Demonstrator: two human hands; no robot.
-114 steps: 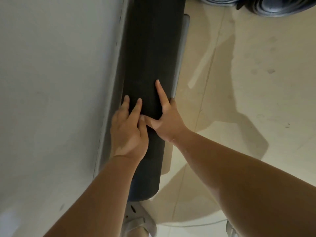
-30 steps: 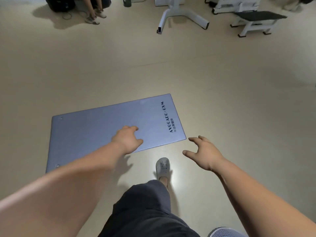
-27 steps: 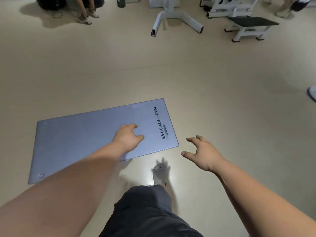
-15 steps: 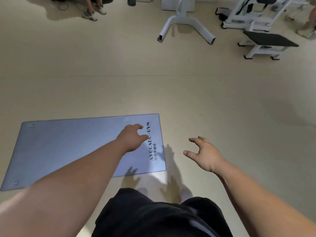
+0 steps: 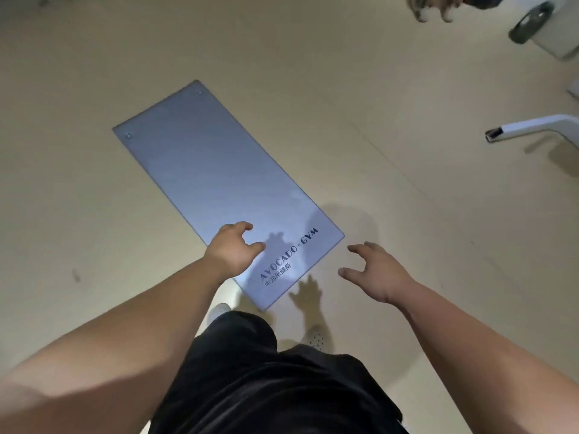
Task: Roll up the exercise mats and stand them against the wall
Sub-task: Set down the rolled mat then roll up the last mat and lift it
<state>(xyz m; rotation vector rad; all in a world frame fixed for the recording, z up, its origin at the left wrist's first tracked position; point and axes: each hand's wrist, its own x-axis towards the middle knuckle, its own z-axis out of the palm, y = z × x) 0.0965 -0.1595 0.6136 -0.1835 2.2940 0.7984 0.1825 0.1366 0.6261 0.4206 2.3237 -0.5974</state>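
Turned since half a second ago, the mat [image 5: 219, 177] lies flat on the floor [image 5: 78, 198], its long axis running away. Left hand [image 5: 233, 252], loosely curled and empty, hovers over its near end. Right hand [image 5: 376, 274], spread and empty, is just off the corner.

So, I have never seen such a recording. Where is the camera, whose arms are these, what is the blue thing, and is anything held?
There is no machine. A person wears a camera on the head, so the picture looks down along their own arms. The left hand is over the near end of a blue-grey exercise mat, which lies flat and unrolled on the beige floor; its print reads AVOCADO GYM. The right hand is over bare floor beside the mat's near corner. Both hands have loosely curled fingers and hold nothing. Below are the person's black shorts and a light shoe. At the right edge is a white leg of gym equipment.
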